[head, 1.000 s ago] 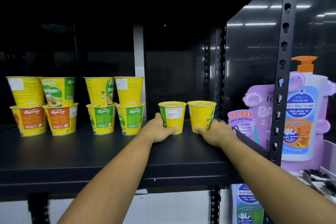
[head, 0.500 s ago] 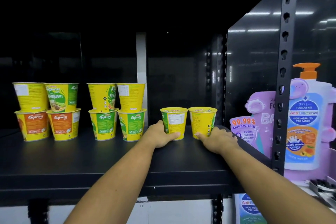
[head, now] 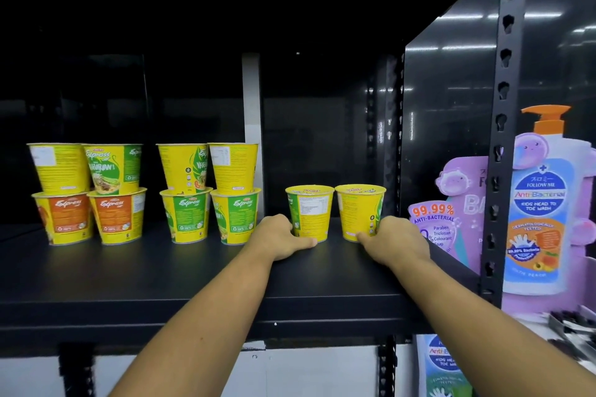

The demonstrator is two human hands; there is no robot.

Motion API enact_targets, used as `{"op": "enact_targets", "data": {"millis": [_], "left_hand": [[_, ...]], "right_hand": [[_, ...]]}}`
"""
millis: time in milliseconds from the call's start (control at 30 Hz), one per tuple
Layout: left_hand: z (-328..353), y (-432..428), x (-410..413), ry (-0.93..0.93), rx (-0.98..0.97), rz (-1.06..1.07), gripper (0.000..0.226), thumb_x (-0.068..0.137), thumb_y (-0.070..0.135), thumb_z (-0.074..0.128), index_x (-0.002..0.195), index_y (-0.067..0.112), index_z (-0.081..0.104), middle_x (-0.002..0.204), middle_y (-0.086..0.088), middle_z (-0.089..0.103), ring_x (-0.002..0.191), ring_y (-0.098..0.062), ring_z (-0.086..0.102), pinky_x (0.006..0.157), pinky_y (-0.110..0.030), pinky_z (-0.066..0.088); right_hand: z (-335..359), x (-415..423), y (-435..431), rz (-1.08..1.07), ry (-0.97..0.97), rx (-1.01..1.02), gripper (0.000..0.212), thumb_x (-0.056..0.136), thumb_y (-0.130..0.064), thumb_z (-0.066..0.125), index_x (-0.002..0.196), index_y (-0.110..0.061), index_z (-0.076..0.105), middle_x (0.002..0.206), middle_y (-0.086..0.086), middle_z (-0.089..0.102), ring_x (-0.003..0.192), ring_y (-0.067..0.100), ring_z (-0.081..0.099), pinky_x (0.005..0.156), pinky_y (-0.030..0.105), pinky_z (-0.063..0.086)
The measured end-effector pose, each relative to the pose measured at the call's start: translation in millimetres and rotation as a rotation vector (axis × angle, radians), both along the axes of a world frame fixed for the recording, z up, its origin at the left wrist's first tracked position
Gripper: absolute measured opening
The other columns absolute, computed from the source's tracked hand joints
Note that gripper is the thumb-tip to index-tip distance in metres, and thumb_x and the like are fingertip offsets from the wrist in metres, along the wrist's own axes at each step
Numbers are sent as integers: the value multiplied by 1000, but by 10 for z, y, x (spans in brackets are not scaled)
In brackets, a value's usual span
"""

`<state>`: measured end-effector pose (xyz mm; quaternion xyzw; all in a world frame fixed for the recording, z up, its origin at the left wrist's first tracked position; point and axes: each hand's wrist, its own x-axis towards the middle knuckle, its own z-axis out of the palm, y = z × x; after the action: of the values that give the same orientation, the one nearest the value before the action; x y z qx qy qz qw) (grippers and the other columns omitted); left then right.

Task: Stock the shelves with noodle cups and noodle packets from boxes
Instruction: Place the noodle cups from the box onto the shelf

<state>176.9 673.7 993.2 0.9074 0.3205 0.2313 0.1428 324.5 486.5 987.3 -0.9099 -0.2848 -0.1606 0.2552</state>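
Nothing has shifted since a moment ago: the person's left grip (head: 280, 237) stays curled round the base of the left noodle cup (head: 310, 211), and the right grip (head: 395, 240) round the right noodle cup (head: 358, 209). Both cups stand upright, side by side, at the right of the black shelf (head: 161, 284); stacked cups (head: 113, 193) sit further left.

Shop: stocked shelving (head: 161, 284), soap display (head: 539, 203).

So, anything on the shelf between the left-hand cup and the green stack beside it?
Only the left hand itself, gripping that cup at its base; otherwise bare shelf up to the green stack.
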Motion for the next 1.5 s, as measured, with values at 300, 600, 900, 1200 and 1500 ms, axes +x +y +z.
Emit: {"op": "enact_targets", "data": {"millis": [300,600,900,1200,1500], "left_hand": [[38,-179,-375,130,82,-136,46,95,59,60,100,19,81,96,-2,75,91,-18,67,85,-41,56],[39,-182,-1211,208,55,-203,55,100,58,54,145,26,59,153,9,53,143,-12,44,111,-23,32],[76,135,-1987,245,34,-120,58,99,65,51,147,33,56,154,17,49,144,-8,41,111,-22,27],[133,510,-2360,271,36,-65,60,96,71,49,145,37,58,154,14,50,143,-15,44,114,-31,33],[192,1097,-2391,-133,-82,118,60,90,54,72,136,16,63,134,-5,65,119,-22,60,97,-35,51]], "right_hand": [[22,-120,-39,547,-26,-34,25,90,-47,71,78,-25,71,77,-11,69,79,8,64,68,25,48],[119,-621,-24,824,33,-303,60,95,-64,55,145,-31,57,151,-14,52,141,8,44,120,32,32],[190,-1638,462,831,6,-515,76,100,-71,30,162,-28,25,170,-3,17,157,17,15,124,36,14],[205,-1839,823,685,112,-494,85,95,-79,31,160,-25,31,167,1,28,151,23,30,115,38,28],[250,-1876,1292,445,256,-234,80,96,-65,53,156,-15,33,158,10,42,142,29,43,106,32,38]]}}
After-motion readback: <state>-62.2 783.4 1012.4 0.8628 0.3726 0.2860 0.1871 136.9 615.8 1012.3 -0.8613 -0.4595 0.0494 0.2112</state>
